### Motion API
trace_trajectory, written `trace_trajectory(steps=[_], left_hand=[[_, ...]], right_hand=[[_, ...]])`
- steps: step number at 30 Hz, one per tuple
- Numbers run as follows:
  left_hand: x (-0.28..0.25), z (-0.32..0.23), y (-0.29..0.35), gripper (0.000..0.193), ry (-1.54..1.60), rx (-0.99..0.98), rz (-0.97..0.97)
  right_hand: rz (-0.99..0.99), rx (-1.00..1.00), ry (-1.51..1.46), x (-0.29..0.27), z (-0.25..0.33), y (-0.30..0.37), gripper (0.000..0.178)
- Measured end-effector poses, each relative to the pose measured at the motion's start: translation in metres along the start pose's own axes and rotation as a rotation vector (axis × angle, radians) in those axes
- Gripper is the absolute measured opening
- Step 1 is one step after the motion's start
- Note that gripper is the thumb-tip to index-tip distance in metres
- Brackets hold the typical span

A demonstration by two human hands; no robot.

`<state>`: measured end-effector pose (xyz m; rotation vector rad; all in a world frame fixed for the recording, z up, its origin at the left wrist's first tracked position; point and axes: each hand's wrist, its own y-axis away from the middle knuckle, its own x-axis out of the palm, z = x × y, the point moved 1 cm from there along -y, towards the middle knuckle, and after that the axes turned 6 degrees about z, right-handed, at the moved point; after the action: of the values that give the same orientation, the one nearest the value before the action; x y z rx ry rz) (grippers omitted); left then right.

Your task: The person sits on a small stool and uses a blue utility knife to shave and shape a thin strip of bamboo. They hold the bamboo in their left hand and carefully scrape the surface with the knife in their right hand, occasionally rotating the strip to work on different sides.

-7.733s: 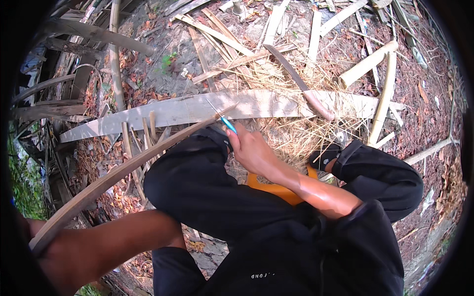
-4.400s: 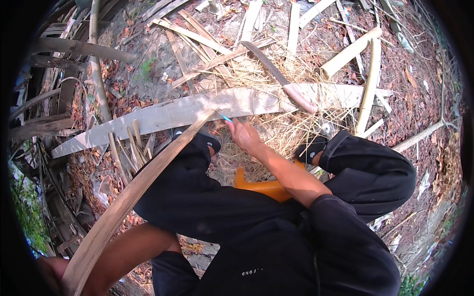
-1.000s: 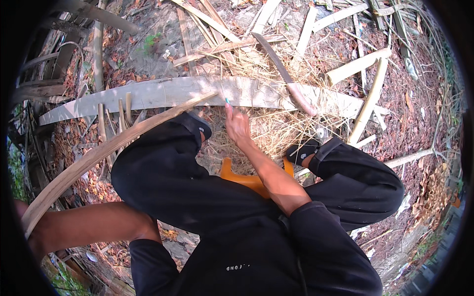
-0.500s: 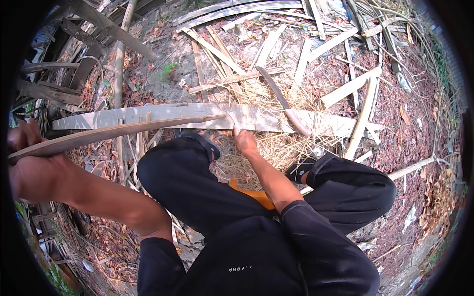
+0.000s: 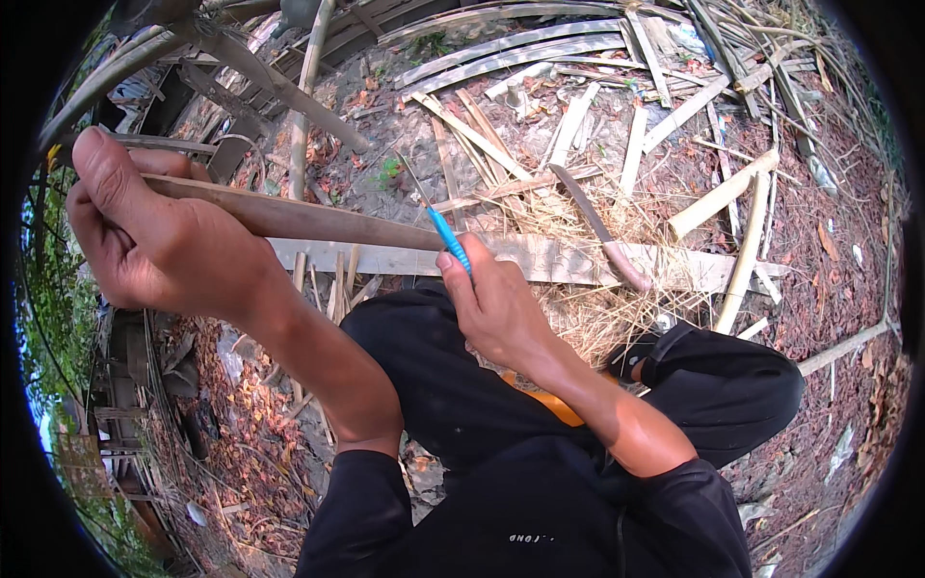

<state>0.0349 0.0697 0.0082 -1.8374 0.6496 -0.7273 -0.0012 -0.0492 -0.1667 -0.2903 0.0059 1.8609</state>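
My left hand (image 5: 145, 222), raised at the left, is closed round one end of a long flat wooden strip (image 5: 308, 218). From there the strip slants down toward the right hand. A slim-bladed knife with a turquoise handle (image 5: 447, 236) is gripped in my right hand (image 5: 496, 299), its blade pointing up and away. Where the strip's far end passes the knife, I cannot tell whether they touch. Below them, a wide grey plank (image 5: 540, 256) lies across the ground. Over its right part rests a machete (image 5: 593, 220) with a dark blade and wooden handle.
Pale shavings (image 5: 593, 323) are heaped round the plank. Split wood pieces (image 5: 737, 193) lie to the right and farther off. Posts (image 5: 310, 106) stand at the far left. Beneath me is part of an orange seat (image 5: 554, 405).
My left hand has risen and swung away from me with the strip. The right hand has turned and lifted off the plank; the knife's turquoise handle now shows. The whole view has shifted.
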Motion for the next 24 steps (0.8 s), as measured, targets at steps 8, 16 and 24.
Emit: trace_trajectory(steps=[8,16,24], left_hand=[[0.010,-0.014,0.006,0.039,0.017,0.011,0.043],[0.029,-0.021,0.015,0.038,-0.011,0.076,0.051],[0.003,-0.011,0.011,0.030,0.051,0.022,0.174]], right_hand=[[0.041,0.298,0.271,0.000,-0.087,0.045,0.020],[0.020,0.035,0.045,-0.015,0.007,0.029,0.027],[0.113,0.277,0.154,-0.042,-0.023,0.038,0.027]])
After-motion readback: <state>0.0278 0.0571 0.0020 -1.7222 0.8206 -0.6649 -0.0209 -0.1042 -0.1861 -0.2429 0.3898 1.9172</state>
